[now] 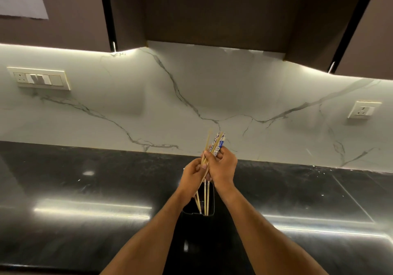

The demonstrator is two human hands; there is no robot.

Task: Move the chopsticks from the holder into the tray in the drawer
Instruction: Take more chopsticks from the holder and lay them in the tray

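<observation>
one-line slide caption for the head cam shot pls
Both hands, left and right, grip a bundle of chopsticks whose tips sit in the black holder on a dark countertop.

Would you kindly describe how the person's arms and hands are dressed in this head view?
Both forearms are bare as far as the frame shows, with no sleeves in view. The left hand and right hand wear no gloves, and no watch, bracelet or ring is visible on them.
</observation>
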